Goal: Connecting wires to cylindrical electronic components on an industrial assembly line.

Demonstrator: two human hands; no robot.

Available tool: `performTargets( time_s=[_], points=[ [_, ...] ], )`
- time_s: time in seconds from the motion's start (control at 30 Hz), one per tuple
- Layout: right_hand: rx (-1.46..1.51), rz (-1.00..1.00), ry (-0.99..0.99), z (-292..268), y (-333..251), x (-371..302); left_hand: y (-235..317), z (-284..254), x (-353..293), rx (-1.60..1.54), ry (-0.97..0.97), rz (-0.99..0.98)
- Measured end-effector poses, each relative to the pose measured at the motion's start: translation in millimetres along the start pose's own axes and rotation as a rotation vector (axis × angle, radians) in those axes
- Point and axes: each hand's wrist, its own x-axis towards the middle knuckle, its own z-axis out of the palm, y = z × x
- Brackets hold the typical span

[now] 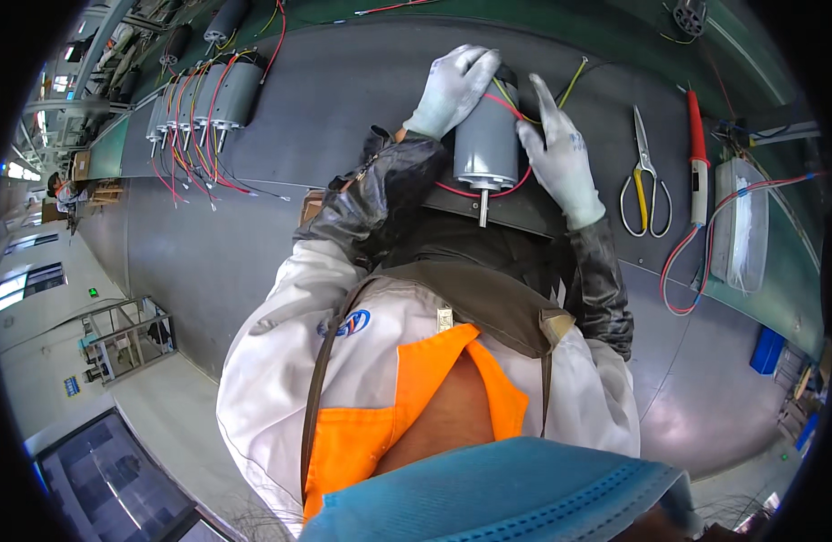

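A grey cylindrical electric motor [486, 149] lies on the dark bench in front of me, its bare shaft toward my body. My left hand [454, 88], in a white glove, is closed over the motor's far left side near its black end. My right hand [560, 163], also gloved, is at the motor's right side with its fingers stretched out and its thumb near the casing. A red wire [521, 183] loops across and around the motor. A yellow-green wire [573, 83] runs from the far end past my right fingers, which partly hide it.
Several motors [235, 95] with trailing wires stand grouped at the left. On the right lie scissors [644, 172], a yellow-handled tool [641, 200], a red-and-white soldering-iron-like tool [698, 163] with a looping cable, and a clear plastic box [741, 226]. Another motor [689, 16] sits at the far right.
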Motion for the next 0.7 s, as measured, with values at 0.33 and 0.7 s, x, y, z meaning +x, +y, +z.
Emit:
performTargets(
  time_s=[0.33,0.7],
  points=[
    [0.762,0.259,-0.369,-107.0,-84.8,11.0,-34.4,-42.2,-24.9,-0.112,-0.265,-0.291],
    [0.381,-0.622,-0.84,129.1,-197.3,4.8,55.0,-42.7,13.9,0.328,-0.716,-0.645]
  ],
)
